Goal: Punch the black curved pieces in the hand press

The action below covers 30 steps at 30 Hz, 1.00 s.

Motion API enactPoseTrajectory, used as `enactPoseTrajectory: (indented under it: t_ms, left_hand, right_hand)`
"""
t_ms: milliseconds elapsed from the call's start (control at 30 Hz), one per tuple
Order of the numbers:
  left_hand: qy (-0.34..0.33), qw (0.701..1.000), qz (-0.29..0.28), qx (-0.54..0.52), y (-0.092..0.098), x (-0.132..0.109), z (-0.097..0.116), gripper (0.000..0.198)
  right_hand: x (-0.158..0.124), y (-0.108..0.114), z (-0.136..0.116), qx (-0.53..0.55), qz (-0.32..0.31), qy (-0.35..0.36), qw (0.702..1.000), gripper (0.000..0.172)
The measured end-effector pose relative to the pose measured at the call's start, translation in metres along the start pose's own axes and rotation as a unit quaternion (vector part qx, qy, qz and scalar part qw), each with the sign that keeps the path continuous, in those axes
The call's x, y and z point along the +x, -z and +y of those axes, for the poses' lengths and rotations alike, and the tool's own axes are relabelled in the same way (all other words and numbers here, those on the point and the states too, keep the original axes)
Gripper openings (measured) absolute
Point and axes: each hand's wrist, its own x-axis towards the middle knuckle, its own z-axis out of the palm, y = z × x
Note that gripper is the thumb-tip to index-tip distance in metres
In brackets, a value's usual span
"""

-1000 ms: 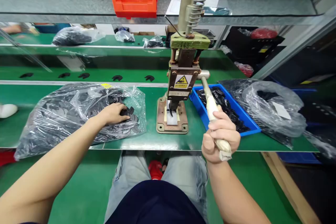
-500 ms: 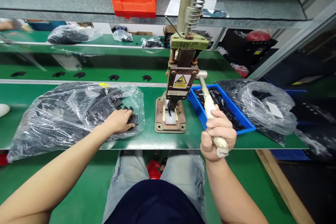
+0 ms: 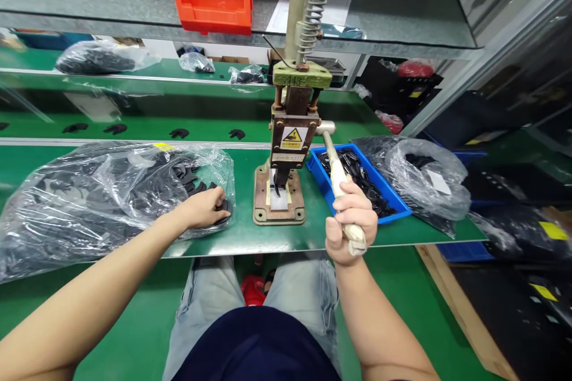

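My right hand (image 3: 351,220) is wrapped around the tape-covered lever handle (image 3: 338,181) of a hand press (image 3: 294,131). A small dark part (image 3: 277,191) sits under the press's punch, on a pale plate above the base (image 3: 260,208). To the left, my left hand (image 3: 203,207) is at the mouth of a clear plastic bag (image 3: 111,190) full of black curved parts. Its fingers and thumb close on one black curved part (image 3: 224,208) at the bag's right edge; the fingertips partly cover it.
Right of the press stands a blue bin (image 3: 393,212) of black parts, with another plastic bag (image 3: 429,169) beside it. Several black curved pieces (image 3: 179,133) lie in a row behind the front bench. An orange-red bin (image 3: 214,18) is on the shelf above.
The view has shifted, so the bench scene appears further left. My left fingers have drawn together around a black curved part. My right hand still grips the lever, which looks unmoved.
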Motion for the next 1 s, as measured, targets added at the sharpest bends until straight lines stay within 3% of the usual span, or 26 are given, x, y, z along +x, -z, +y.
enactPoseTrajectory:
  t_ms: [167,367,500,633,733,900,1000]
  left_hand:
    - [-0.008,0.998,-0.003,0.062,-0.008,-0.001,-0.006,0.047]
    - [-0.005,0.997,-0.055,0.058,-0.005,-0.006,0.0,0.021]
    - [-0.046,0.999,-0.014,0.024,-0.003,-0.005,0.008,0.02]
    - [0.008,0.998,0.01,-0.054,-0.004,-0.001,0.013,0.024]
    - [0.005,0.994,0.02,-0.103,-0.006,0.008,0.015,0.022]
    - [-0.043,0.993,0.09,-0.06,-0.014,0.03,0.02,0.012]
    - [-0.06,0.991,0.088,-0.085,-0.016,0.038,0.022,0.016]
  right_hand:
    - [0.0,0.0,0.0,-0.007,-0.005,-0.003,1.0,0.018]
    - [-0.001,-0.002,0.002,0.009,0.012,0.004,1.0,0.019]
    - [-0.001,-0.002,0.001,0.004,0.007,0.0,1.0,0.019]
    - [-0.001,-0.001,0.0,-0.004,0.004,-0.002,1.0,0.018]
    - [0.0,-0.001,0.0,-0.008,0.007,0.0,1.0,0.017]
    - [0.0,-0.002,-0.001,-0.012,0.004,-0.003,1.0,0.017]
    - [0.001,-0.002,-0.002,-0.01,0.002,0.0,1.0,0.018]
